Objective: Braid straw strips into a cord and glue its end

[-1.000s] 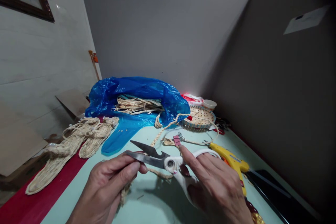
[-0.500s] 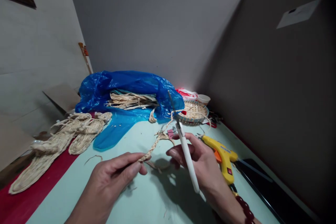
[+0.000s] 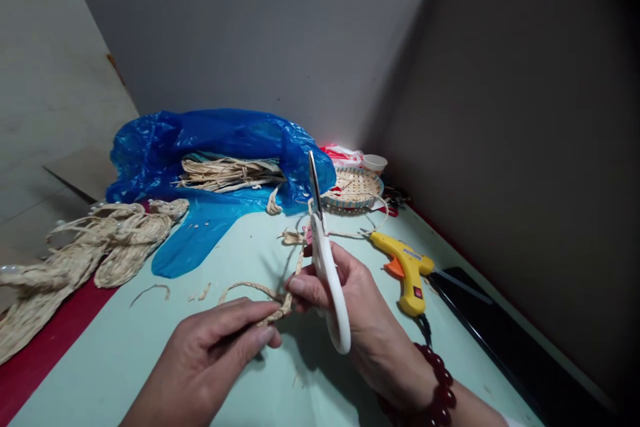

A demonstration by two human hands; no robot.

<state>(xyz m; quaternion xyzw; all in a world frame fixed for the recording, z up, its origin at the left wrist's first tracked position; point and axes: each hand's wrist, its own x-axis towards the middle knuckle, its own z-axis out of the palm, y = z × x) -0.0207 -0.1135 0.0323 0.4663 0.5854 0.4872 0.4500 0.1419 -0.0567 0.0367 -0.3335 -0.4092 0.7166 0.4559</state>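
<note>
My left hand (image 3: 213, 347) pinches a braided straw cord (image 3: 285, 309) between thumb and fingers, low over the table. Against it, my right hand (image 3: 357, 303) is closed, thumb and forefinger pinching the same braid a little farther along. White-handled scissors (image 3: 330, 273) also rest in my right hand, blades pointing up and away, close together. From my fingers the braid runs up to a pink clip (image 3: 309, 235), partly hidden by the scissors. A thin loop of cord (image 3: 245, 285) curves out behind my left fingers.
A yellow glue gun (image 3: 413, 273) lies right of my right hand, beside a black flat object (image 3: 480, 320). Behind are a blue plastic bag (image 3: 225, 130) with straw (image 3: 230, 173) and a woven basket (image 3: 356, 188). Straw sandals (image 3: 133, 250) lie at left.
My right hand has moved left to the braid and now pinches it beside my left fingers. The scissors have turned, showing their handle loop. The camera view has shifted.
</note>
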